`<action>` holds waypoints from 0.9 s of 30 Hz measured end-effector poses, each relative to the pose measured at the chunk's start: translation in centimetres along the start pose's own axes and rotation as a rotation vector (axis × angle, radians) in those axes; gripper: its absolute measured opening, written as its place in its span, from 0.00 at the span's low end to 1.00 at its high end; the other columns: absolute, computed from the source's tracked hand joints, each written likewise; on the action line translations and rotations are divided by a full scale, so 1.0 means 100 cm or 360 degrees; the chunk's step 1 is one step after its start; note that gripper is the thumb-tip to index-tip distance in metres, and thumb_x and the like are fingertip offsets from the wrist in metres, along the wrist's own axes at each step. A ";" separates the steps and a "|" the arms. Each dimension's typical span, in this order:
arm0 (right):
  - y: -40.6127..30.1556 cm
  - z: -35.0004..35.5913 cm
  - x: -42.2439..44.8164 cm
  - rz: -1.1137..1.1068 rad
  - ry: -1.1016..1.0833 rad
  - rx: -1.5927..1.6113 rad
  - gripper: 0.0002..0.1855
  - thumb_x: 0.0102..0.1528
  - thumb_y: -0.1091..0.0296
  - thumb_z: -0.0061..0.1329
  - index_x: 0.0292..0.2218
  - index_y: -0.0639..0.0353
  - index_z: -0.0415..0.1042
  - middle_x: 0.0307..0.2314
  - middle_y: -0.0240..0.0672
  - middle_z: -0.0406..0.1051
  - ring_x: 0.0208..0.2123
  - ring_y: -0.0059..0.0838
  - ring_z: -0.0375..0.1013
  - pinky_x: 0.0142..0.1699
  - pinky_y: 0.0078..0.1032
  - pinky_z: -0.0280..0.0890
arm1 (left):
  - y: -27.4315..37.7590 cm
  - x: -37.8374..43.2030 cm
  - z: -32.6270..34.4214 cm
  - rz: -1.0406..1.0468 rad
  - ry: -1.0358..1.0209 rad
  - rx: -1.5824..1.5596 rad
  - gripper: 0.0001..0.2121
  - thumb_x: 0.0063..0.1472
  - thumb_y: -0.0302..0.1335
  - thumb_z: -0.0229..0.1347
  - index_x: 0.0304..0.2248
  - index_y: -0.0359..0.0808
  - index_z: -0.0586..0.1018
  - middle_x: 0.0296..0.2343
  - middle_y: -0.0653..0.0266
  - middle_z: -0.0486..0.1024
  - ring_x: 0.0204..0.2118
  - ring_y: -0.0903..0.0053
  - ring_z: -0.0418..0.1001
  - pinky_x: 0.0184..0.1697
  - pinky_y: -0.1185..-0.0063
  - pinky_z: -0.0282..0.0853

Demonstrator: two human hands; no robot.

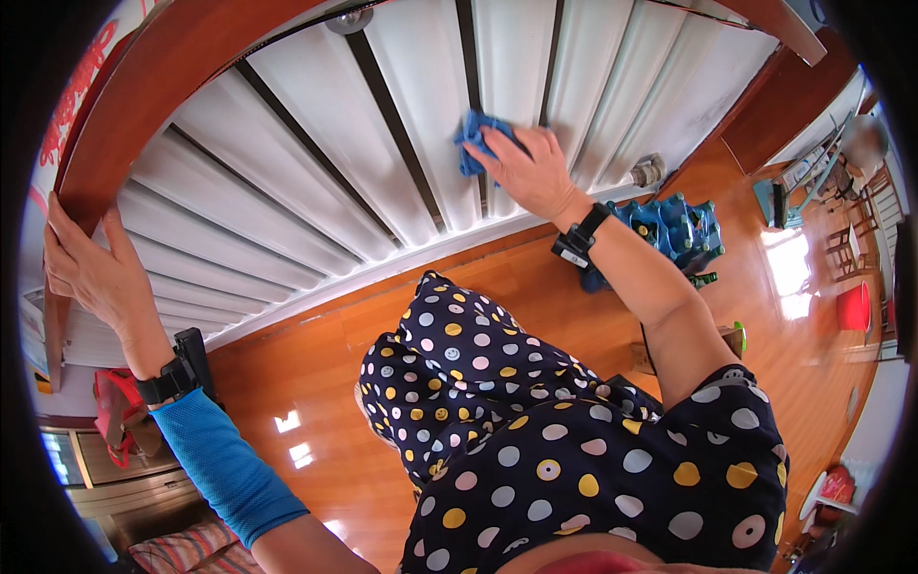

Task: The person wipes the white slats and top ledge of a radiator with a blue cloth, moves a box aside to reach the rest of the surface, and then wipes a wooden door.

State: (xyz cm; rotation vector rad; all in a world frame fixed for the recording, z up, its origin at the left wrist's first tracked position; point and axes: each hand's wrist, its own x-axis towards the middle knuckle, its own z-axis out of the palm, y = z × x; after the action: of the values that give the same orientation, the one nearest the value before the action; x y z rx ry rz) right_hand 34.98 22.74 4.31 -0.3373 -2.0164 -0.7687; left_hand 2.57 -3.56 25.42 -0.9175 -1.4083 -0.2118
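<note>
A crumpled blue cloth [473,140] is under the fingers of my right hand [531,168], pressed against a white column radiator [412,107]. The cloth lies on one of the upright columns, beside a dark gap. My left hand [93,265] grips the edge of a reddish-brown wooden board [143,93] that runs above the radiator. Its thumb is on the inner side and its fingers are on the outer side. Black straps with small devices are around both wrists, and a blue sleeve [222,459] covers my left forearm.
A metal valve [649,171] sits low at the radiator's right end. Near it, large blue plastic bottles [674,226] and a green bottle [701,280] stand on the wooden floor [287,380]. A red bag [118,416] is at left, a red bucket [853,307] far right. Another person [864,143] is in the background.
</note>
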 end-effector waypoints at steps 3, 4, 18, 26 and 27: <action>-0.010 0.018 -0.042 -0.0091 -0.0086 0.0108 0.17 0.45 0.66 0.51 0.39 0.42 0.73 0.39 0.19 0.63 0.35 0.24 0.61 0.40 0.23 0.58 | -0.003 0.003 -0.004 -0.0007 -0.0009 0.0012 0.27 0.57 0.39 0.50 0.55 0.43 0.58 0.48 0.54 0.60 0.51 0.63 0.56 0.52 0.67 0.50; -0.006 0.025 -0.067 -0.0146 -0.0111 0.0126 0.17 0.45 0.66 0.50 0.39 0.42 0.73 0.40 0.19 0.63 0.35 0.24 0.61 0.41 0.23 0.59 | 0.009 -0.001 0.013 -0.0029 -0.0007 -0.0058 0.28 0.57 0.39 0.51 0.55 0.43 0.58 0.48 0.54 0.60 0.51 0.63 0.55 0.53 0.67 0.50; 0.002 0.025 -0.100 -0.0771 -0.0612 0.0628 0.10 0.45 0.68 0.47 0.33 0.47 0.72 0.40 0.25 0.65 0.39 0.28 0.64 0.39 0.25 0.61 | 0.024 0.003 0.005 -0.0193 -0.0006 -0.0095 0.32 0.51 0.33 0.56 0.55 0.40 0.57 0.48 0.56 0.59 0.52 0.62 0.55 0.54 0.67 0.48; 0.005 -0.054 0.013 0.0460 -0.0429 0.1104 0.23 0.39 0.81 0.50 0.39 0.50 0.71 0.43 0.32 0.62 0.38 0.37 0.64 0.44 0.28 0.61 | 0.037 0.002 -0.014 -0.0295 -0.0027 -0.0262 0.33 0.51 0.31 0.57 0.55 0.40 0.57 0.49 0.55 0.57 0.53 0.60 0.53 0.55 0.66 0.49; 0.006 -0.058 0.020 0.0476 -0.0422 0.1091 0.23 0.39 0.81 0.50 0.39 0.50 0.71 0.43 0.32 0.62 0.38 0.37 0.64 0.44 0.28 0.61 | 0.046 0.004 -0.019 -0.0314 -0.0051 -0.0224 0.31 0.52 0.32 0.56 0.55 0.39 0.58 0.49 0.54 0.57 0.53 0.59 0.53 0.55 0.66 0.49</action>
State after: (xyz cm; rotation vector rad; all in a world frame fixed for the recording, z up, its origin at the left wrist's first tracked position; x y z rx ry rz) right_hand 38.03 19.38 8.44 -0.3330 -2.2647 0.1766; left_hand 6.94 -1.61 24.00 -0.8994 -1.5290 -0.4513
